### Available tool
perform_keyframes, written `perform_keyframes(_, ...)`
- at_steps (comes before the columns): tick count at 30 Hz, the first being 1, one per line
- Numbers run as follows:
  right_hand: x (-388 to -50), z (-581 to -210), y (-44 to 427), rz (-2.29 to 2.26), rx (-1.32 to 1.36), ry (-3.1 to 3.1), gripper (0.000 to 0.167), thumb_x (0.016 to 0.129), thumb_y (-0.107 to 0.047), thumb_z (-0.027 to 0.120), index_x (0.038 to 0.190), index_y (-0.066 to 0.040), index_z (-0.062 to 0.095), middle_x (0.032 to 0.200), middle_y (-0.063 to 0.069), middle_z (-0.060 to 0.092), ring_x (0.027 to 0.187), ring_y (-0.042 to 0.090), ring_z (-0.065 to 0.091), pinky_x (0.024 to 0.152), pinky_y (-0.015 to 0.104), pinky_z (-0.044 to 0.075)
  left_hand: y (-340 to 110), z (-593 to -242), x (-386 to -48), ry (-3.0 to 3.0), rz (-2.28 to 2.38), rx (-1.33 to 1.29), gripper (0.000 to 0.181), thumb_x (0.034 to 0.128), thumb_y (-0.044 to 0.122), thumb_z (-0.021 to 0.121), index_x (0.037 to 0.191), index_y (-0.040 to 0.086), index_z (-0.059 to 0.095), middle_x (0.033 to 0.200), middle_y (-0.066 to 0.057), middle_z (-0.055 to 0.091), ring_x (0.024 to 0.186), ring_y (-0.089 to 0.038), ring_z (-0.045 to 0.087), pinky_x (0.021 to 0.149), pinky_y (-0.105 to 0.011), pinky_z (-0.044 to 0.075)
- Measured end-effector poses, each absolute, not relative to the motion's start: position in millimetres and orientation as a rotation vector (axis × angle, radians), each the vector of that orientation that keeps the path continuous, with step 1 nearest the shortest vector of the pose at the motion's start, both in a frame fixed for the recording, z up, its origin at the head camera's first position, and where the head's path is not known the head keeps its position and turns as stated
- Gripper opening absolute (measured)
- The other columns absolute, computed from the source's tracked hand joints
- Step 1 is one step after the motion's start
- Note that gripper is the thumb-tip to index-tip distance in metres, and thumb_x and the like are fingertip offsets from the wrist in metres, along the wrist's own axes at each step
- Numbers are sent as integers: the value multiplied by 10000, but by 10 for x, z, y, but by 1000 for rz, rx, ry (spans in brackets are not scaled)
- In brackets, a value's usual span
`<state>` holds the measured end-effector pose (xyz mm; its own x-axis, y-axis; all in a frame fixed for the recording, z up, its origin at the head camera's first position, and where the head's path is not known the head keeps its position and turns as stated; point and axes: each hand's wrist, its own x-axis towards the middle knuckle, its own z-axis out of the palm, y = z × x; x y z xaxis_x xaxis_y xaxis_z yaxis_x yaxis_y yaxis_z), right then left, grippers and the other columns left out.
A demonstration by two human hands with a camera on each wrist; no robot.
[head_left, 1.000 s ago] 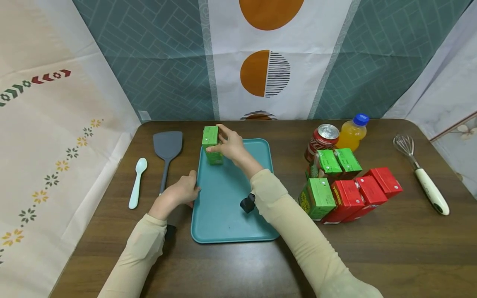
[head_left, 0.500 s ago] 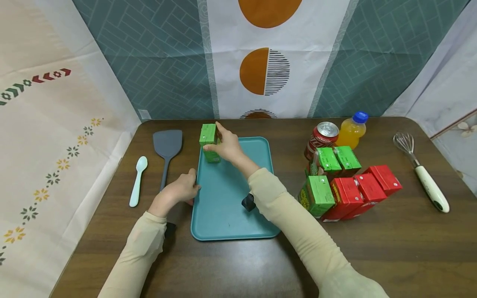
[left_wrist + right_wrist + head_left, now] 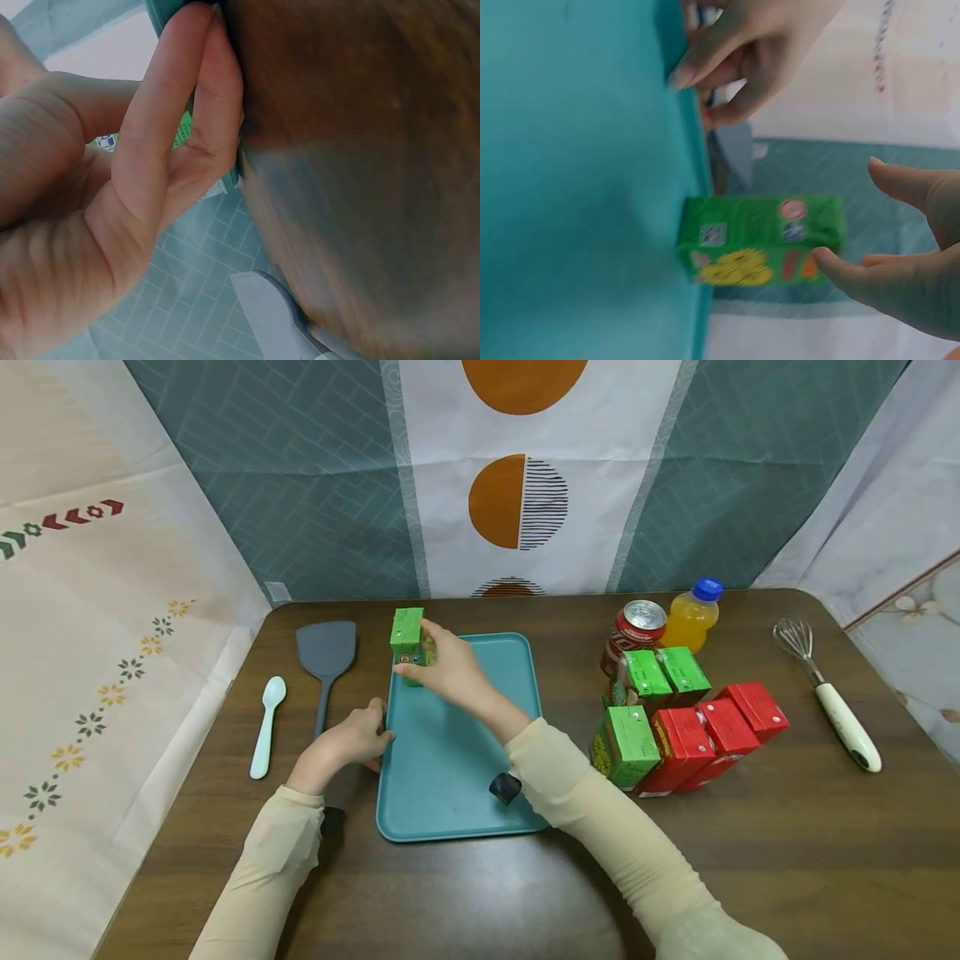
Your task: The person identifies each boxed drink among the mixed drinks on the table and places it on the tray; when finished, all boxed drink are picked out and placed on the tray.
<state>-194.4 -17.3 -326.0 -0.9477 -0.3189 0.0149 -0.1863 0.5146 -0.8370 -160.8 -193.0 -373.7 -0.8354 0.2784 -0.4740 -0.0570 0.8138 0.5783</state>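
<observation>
A green juice box [image 3: 406,635] stands upright at the far left corner of the teal tray [image 3: 459,760]. My right hand [image 3: 457,672] is around its right and near sides. In the right wrist view the fingers of that hand [image 3: 911,255] are spread apart, and one fingertip lies at the upper part of the green box [image 3: 754,232]; I cannot tell whether it touches. My left hand [image 3: 348,742] grips the tray's left rim, thumb on top, as the right wrist view shows of this hand [image 3: 754,56]. The left wrist view has its fingers [image 3: 176,97] at the tray's edge.
Right of the tray stand green boxes [image 3: 632,739], red boxes [image 3: 686,739], a red can [image 3: 636,631] and an orange drink bottle [image 3: 692,617]. A whisk [image 3: 843,718] lies far right. Left of the tray are a grey spatula [image 3: 326,652] and a pale spoon [image 3: 268,727].
The head view has shifted a little. The green box has moved slightly left at the tray's corner, and my right hand has moved with it. My left hand has stayed at the rim.
</observation>
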Motion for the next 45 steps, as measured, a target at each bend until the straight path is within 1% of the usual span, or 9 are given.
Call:
perform_keyframes(9,-1435,-3036,227,-1464,-591,2707,713,835,-281,711,1431,-123,352,1390,80,454,1242,206,473,972,333,470,-1970,-3733,-1594,2450,805,167,373,967,41,455,1252,-120,277,904,-221,512,582,-201,632,550,-303,559)
perform_keyframes(19,-1137,-2979,1352,-1207,-724,2972,588,810,-273,738,1328,-114,510,1334,82,523,1183,258,516,946,462,469,-1958,-3746,-1567,2453,822,174,309,966,32,456,1202,-93,301,924,-224,499,605,-210,632,550,-303,561)
perform_keyframes(25,-1052,-3039,2043,-1027,-700,3059,519,818,-236,730,1289,-121,545,1166,69,604,990,237,552,746,428,529,-1950,-3732,-1561,2461,811,174,285,966,32,457,1179,-85,308,899,-211,505,599,-215,632,554,-314,559)
perform_keyframes(29,-1023,-3078,2437,-945,-682,3115,514,803,-211,745,1277,-143,560,1228,85,591,1099,276,551,847,535,488,-1935,-3728,-1572,2469,815,168,276,967,33,455,1175,-78,311,897,-211,499,600,-216,628,553,-313,559)
perform_keyframes(32,-1017,-3090,2674,-872,-663,3156,507,808,-223,740,1282,-192,564,1238,53,588,1011,155,581,860,374,503,-1935,-3742,-1592,2471,825,161,279,966,32,457,1177,-76,311,897,-210,498,591,-207,626,548,-306,559)
perform_keyframes(35,-1009,-3102,2861,-838,-628,3189,491,819,-222,729,1282,-227,565,1259,35,576,1035,18,523,885,120,415,-1936,-3750,-1607,2473,829,152,297,962,34,468,1189,-77,312,894,-203,497,570,-200,625,539,-301,557)
perform_keyframes(37,-1017,-3119,2952,-834,-593,3195,468,836,-231,710,1281,-236,566,1257,36,578,1075,21,500,881,53,364,-1938,-3753,-1617,2476,828,149,301,960,36,472,1189,-77,314,891,-201,494,560,-196,624,534,-300,555)
perform_keyframes(41,-1068,-3208,3086,-805,-521,3182,393,882,-253,649,1266,-214,577,1216,61,602,1098,164,513,881,220,456,-1944,-3763,-1641,2473,822,143,321,964,41,469,1212,-82,308,908,-206,492,566,-200,622,535,-303,554)
perform_keyframes(45,-1133,-3342,3173,-917,-463,3135,295,917,-214,594,1211,-212,616,1139,-2,619,1025,39,521,796,191,455,-1943,-3775,-1672,2462,823,140,353,966,39,462,1245,-92,291,949,-224,495,593,-214,625,543,-307,558)
